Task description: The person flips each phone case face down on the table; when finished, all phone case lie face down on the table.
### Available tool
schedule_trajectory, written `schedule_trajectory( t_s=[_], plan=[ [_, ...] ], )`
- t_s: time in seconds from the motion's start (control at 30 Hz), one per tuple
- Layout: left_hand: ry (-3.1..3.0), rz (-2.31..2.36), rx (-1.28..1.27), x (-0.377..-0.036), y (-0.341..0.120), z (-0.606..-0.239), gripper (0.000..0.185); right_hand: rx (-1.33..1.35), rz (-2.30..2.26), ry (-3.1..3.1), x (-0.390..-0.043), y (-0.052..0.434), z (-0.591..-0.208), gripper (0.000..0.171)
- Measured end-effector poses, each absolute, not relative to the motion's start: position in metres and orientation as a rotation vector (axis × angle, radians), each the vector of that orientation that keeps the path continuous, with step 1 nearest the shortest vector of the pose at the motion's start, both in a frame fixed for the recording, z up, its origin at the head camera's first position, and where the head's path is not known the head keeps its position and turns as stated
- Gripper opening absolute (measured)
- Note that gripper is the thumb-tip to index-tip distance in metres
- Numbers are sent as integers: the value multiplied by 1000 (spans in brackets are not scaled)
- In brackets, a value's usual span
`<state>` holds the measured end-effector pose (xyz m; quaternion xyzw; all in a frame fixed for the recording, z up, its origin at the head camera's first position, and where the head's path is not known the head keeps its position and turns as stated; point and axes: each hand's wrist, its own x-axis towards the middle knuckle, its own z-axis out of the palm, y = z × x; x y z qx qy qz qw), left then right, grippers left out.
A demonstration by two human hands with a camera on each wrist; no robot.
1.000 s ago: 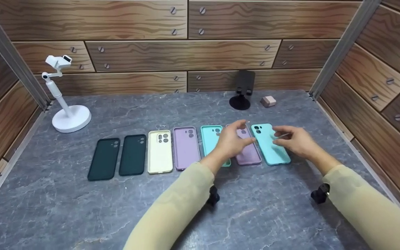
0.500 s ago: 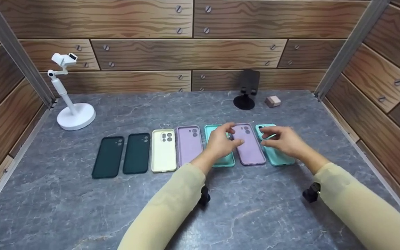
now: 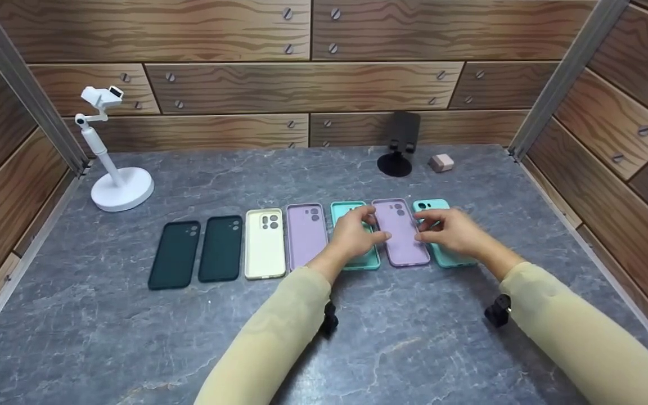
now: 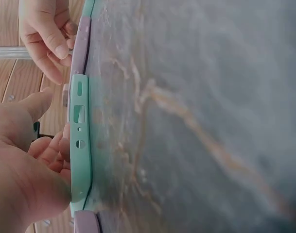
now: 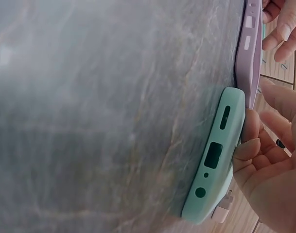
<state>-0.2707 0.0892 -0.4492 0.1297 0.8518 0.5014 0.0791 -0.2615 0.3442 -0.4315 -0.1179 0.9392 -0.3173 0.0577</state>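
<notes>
In the head view a purple phone case lies between the two hands. My left hand is over a turquoise phone case, its thumb reaching the purple case's left edge. My right hand is over the other turquoise case, at the far right, with fingertips by the purple case's right edge. In the left wrist view, the left hand's thumb stands apart from its bent fingers above a turquoise case. The right wrist view shows right fingertips beside the gap between turquoise and purple cases. Firm contact cannot be told.
Leftward in the row lie another purple case, a cream case and two dark green cases. Behind stand a white stand, a black phone stand and a small pinkish block. Wood-patterned walls enclose the grey table.
Both hands have moved left, off the right turquoise case's middle and onto either side of the purple case. The right hand has come closer to it. The view has shifted slightly.
</notes>
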Motion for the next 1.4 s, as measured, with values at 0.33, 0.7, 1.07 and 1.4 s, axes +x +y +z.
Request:
schedule_trajectory(
  t_s=[0.33,0.7,1.07,1.4],
  plan=[
    [2605,1378,411,-270,92,-450,69,-380,-943,2826,-263,344,-435,52],
    [2681,1216,558,-269,92,-449,75,-398,-949,2843,-261,342,-437,49],
    [2696,1149,581,-270,94,-451,77,-400,-902,2865,-262,341,-440,51],
    [2727,1055,568,-267,98,-447,75,-436,-901,2883,-262,342,-441,51]
  ],
)
